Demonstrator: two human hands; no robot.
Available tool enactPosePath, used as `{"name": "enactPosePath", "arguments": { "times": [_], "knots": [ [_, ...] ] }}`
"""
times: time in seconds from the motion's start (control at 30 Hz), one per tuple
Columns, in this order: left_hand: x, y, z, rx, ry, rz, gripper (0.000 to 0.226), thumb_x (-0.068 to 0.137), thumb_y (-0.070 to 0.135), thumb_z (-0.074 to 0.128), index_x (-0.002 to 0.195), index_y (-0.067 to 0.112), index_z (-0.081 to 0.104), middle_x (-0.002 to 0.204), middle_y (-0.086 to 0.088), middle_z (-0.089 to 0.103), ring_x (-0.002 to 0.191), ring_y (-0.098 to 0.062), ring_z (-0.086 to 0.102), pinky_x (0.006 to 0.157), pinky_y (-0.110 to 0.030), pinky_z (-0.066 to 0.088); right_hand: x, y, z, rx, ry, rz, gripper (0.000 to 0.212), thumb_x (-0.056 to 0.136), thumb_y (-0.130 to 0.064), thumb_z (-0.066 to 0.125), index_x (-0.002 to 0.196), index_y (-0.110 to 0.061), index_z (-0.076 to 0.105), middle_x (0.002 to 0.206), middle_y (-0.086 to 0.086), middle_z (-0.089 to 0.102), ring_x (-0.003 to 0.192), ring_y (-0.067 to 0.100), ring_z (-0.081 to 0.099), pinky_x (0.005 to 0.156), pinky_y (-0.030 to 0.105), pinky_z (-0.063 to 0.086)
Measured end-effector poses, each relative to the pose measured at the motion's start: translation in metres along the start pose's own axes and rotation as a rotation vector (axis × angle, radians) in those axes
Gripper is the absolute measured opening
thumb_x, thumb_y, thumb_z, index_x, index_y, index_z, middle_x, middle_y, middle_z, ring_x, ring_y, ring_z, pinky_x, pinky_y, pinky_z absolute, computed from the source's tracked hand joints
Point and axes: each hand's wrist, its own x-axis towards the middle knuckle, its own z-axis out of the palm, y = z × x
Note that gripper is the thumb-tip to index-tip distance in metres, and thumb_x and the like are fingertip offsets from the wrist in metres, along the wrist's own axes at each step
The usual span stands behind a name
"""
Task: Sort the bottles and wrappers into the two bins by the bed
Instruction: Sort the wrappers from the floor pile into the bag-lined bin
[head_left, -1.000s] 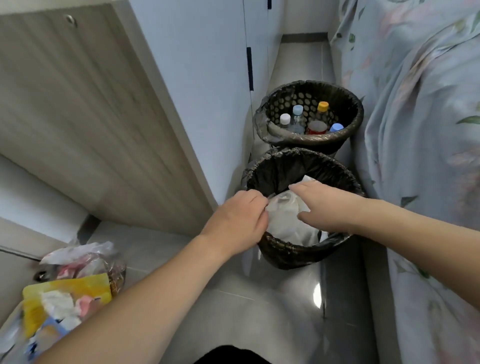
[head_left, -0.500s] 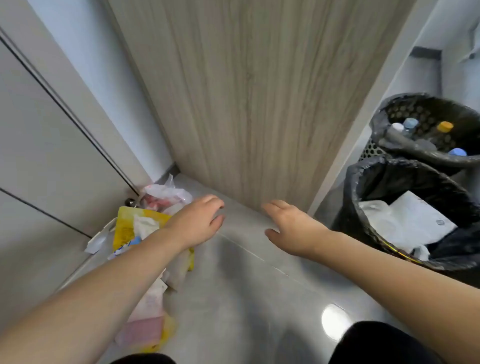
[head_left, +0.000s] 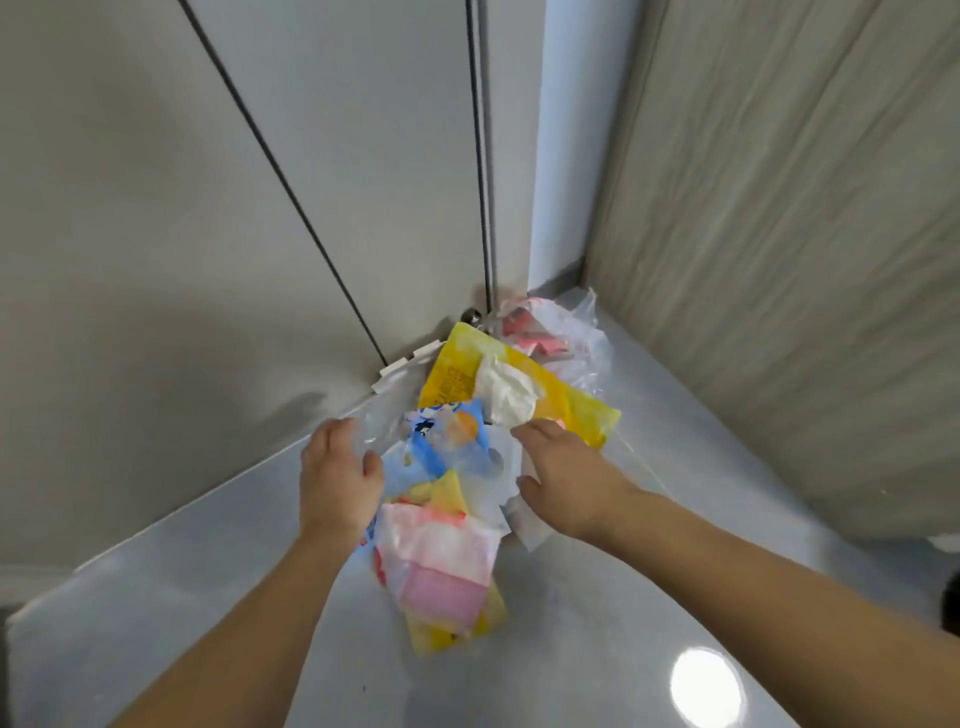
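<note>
A pile of wrappers lies on the grey floor in the corner: a yellow bag (head_left: 561, 400) with a crumpled white tissue (head_left: 506, 392) on it, a blue printed wrapper (head_left: 447, 441), a pink and white packet (head_left: 441, 571), and a clear plastic bag (head_left: 566, 332) holding red pieces. My left hand (head_left: 337, 478) hovers palm down at the pile's left edge, fingers touching clear plastic. My right hand (head_left: 566, 478) rests palm down on a white wrapper (head_left: 527, 530) at the pile's right side. Neither hand has lifted anything. No bottle or bin is in view.
Pale cupboard doors (head_left: 208, 208) close off the left and back. A wood-grain panel (head_left: 805, 260) stands on the right. A small metal door stop (head_left: 471, 315) sits at the cupboard's foot behind the pile. A ceiling light reflects off the glossy floor (head_left: 704, 686).
My view has swung left from the two bins to the wrapper pile. Both hands left the near bin, where a white wrapper stayed, and came down onto the pile.
</note>
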Motion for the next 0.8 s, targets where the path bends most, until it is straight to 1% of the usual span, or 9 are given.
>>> {"name": "enactPosePath", "arguments": {
  "times": [0.07, 0.2, 0.3, 0.37, 0.47, 0.57, 0.67, 0.73, 0.8],
  "knots": [
    [-0.007, -0.015, 0.007, -0.04, -0.029, -0.097, 0.044, 0.08, 0.003, 0.063, 0.123, 0.004, 0.055, 0.125, -0.018, 0.052, 0.116, -0.039, 0.047, 0.098, -0.043, 0.04, 0.01, -0.006, 0.017, -0.009, -0.011, -0.007, 0.058, 0.092, -0.021, 0.05, 0.147, -0.014, 0.033, 0.147, 0.004, 0.036, 0.135, 0.024, 0.036, 0.113, 0.035, 0.028],
    [-0.01, -0.023, 0.027, -0.094, -0.097, -0.082, 0.057, 0.076, 0.006, 0.066, 0.132, 0.012, 0.053, 0.135, -0.009, 0.047, 0.123, -0.032, 0.044, 0.103, -0.039, 0.039, 0.016, -0.012, 0.049, -0.011, -0.077, 0.041, 0.053, 0.093, -0.025, 0.048, 0.144, -0.014, 0.036, 0.139, 0.006, 0.041, 0.129, 0.029, 0.04, 0.107, 0.038, 0.035],
    [-0.005, -0.02, 0.038, -0.213, -0.116, -0.294, 0.063, 0.078, 0.017, 0.07, 0.138, 0.016, 0.049, 0.143, -0.006, 0.042, 0.129, -0.026, 0.042, 0.108, -0.033, 0.034, 0.014, -0.017, 0.071, 0.002, -0.136, 0.055, 0.048, 0.094, -0.028, 0.049, 0.139, -0.013, 0.04, 0.134, 0.009, 0.043, 0.122, 0.031, 0.046, 0.102, 0.037, 0.041],
    [-0.004, -0.025, 0.046, -0.146, -0.126, -0.318, 0.05, 0.08, 0.022, 0.07, 0.128, 0.016, 0.058, 0.135, -0.005, 0.052, 0.125, -0.028, 0.045, 0.104, -0.033, 0.036, 0.014, -0.021, 0.085, -0.032, -0.151, 0.056, 0.049, 0.094, -0.032, 0.05, 0.138, -0.014, 0.04, 0.133, 0.008, 0.044, 0.121, 0.03, 0.046, 0.101, 0.036, 0.041],
    [-0.005, -0.037, 0.054, -0.114, -0.042, -0.322, 0.01, 0.084, 0.016, 0.063, 0.088, 0.007, 0.063, 0.101, -0.015, 0.063, 0.1, -0.037, 0.055, 0.086, -0.036, 0.041, 0.016, -0.029, 0.1, -0.147, -0.166, 0.085, 0.05, 0.093, -0.039, 0.052, 0.134, -0.014, 0.04, 0.13, 0.008, 0.043, 0.121, 0.029, 0.043, 0.102, 0.038, 0.039],
    [-0.008, -0.046, 0.058, -0.248, 0.022, -0.42, 0.017, 0.088, 0.014, 0.058, 0.077, 0.001, 0.058, 0.089, -0.02, 0.06, 0.087, -0.038, 0.057, 0.079, -0.043, 0.046, 0.02, -0.034, 0.112, -0.321, -0.166, 0.117, 0.047, 0.09, -0.033, 0.057, 0.13, -0.012, 0.041, 0.13, 0.01, 0.045, 0.121, 0.03, 0.043, 0.101, 0.039, 0.037],
    [-0.014, -0.05, 0.062, -0.345, -0.023, -0.391, 0.01, 0.088, 0.008, 0.059, 0.081, 0.004, 0.065, 0.1, -0.015, 0.061, 0.094, -0.034, 0.059, 0.089, -0.043, 0.049, 0.023, -0.033, 0.112, -0.414, -0.189, 0.134, 0.041, 0.091, -0.022, 0.053, 0.129, -0.012, 0.045, 0.13, 0.011, 0.047, 0.121, 0.03, 0.044, 0.101, 0.039, 0.036],
    [-0.012, -0.051, 0.062, -0.427, -0.037, -0.472, 0.011, 0.086, 0.01, 0.056, 0.082, 0.008, 0.067, 0.102, -0.013, 0.062, 0.093, -0.033, 0.061, 0.088, -0.042, 0.051, 0.025, -0.03, 0.109, -0.411, -0.192, 0.114, 0.038, 0.09, -0.017, 0.05, 0.128, -0.013, 0.048, 0.128, 0.011, 0.049, 0.12, 0.03, 0.045, 0.1, 0.038, 0.037],
    [-0.01, -0.047, 0.059, -0.487, -0.011, -0.589, 0.014, 0.082, 0.017, 0.049, 0.072, 0.015, 0.059, 0.089, -0.016, 0.06, 0.082, -0.039, 0.058, 0.078, -0.043, 0.05, 0.026, -0.029, 0.104, -0.306, -0.182, 0.085, 0.031, 0.09, -0.016, 0.048, 0.121, -0.015, 0.05, 0.122, 0.01, 0.054, 0.115, 0.03, 0.049, 0.09, 0.034, 0.04]
  ]
}}
